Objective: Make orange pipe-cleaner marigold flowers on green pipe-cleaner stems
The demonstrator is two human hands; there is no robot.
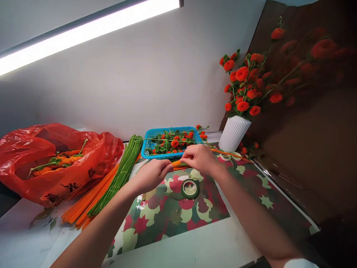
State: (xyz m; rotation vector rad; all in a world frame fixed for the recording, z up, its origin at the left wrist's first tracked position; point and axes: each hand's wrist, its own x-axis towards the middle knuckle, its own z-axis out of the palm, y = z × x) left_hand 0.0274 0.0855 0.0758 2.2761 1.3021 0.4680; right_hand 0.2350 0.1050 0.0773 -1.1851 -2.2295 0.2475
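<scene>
Between my two hands runs an orange coiled piece. My left hand pinches its left end, fingers closed. The fingers of my right hand are closed on the right end, and a long orange stem extends from that hand to the right. Just below the hands, a roll of dark green tape lies flat on a patterned mat. Behind them is a blue basket holding small orange flowers and green stems.
A red plastic bag with orange and green pieces stands left. Bundles of green stems and orange stems lie beside it. A white ribbed vase of orange flowers stands back right, next to a brown glossy panel.
</scene>
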